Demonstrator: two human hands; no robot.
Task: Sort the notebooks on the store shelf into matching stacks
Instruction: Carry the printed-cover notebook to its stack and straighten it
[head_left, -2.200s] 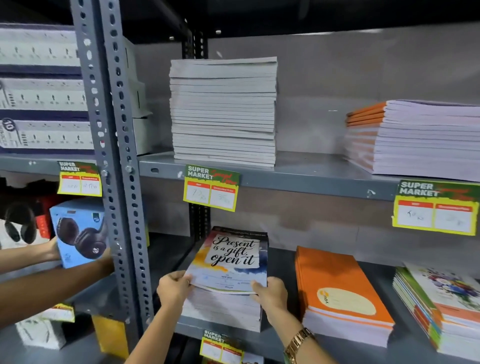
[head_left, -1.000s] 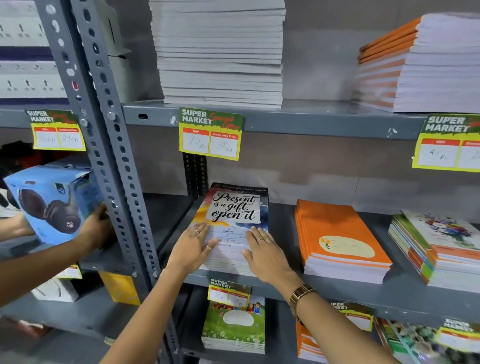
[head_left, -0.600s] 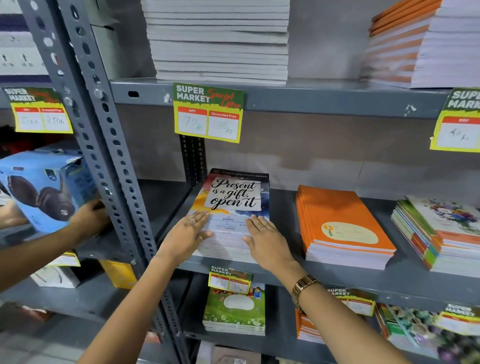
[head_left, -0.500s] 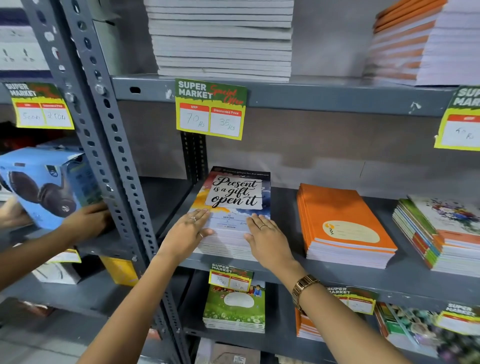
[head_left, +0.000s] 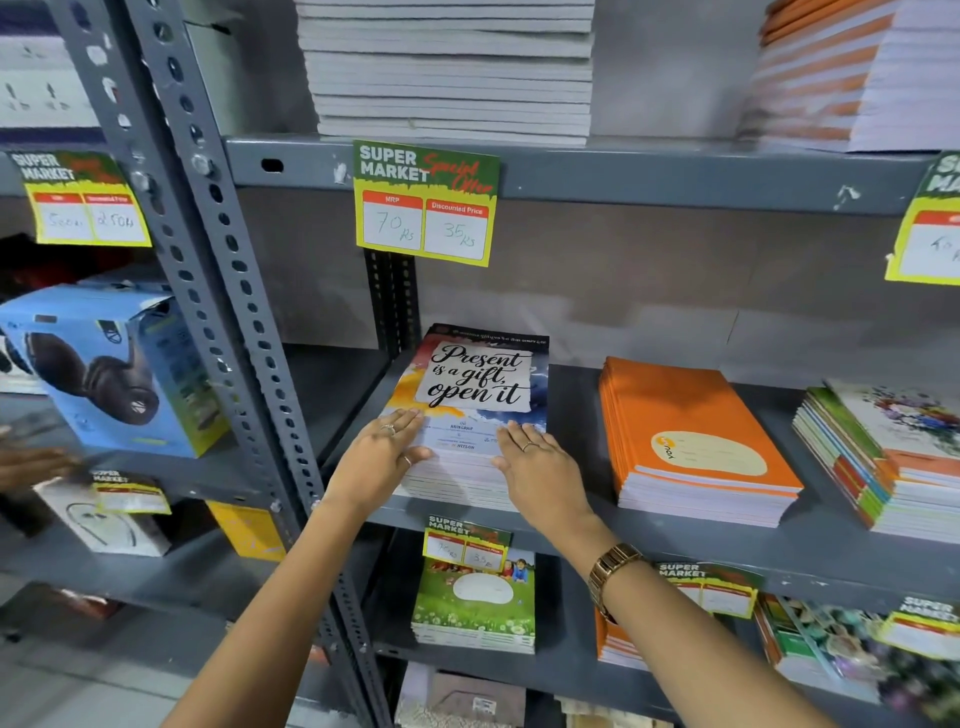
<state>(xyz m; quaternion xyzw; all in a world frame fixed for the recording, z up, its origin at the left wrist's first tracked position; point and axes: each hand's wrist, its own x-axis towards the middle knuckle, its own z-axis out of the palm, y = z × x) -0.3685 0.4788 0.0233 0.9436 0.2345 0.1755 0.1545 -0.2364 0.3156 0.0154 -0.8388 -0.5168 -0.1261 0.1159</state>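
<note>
A stack of notebooks with a "Present is a gift, open it" cover (head_left: 480, 382) lies at the left end of the middle shelf (head_left: 826, 551). My left hand (head_left: 376, 457) rests flat on its near left corner, fingers spread. My right hand (head_left: 535, 465) lies flat on its near right corner, a gold watch on the wrist. To the right sit an orange notebook stack (head_left: 691, 441) and a multicoloured floral stack (head_left: 893, 457). On the upper shelf stand a tall white-edged stack (head_left: 452, 73) and an orange-spined stack (head_left: 852, 78).
A perforated grey upright (head_left: 208, 249) stands left of my hands. Beyond it, another person's hand (head_left: 26, 462) is near a blue headphone box (head_left: 114, 369). Yellow price tags (head_left: 426, 202) hang from shelf edges. A green-covered stack (head_left: 475, 603) lies on the shelf below.
I set the top notebook down on its stack and laid both palms flat on it. The other person's hand let go of the blue headphone box. The view dipped lower.
</note>
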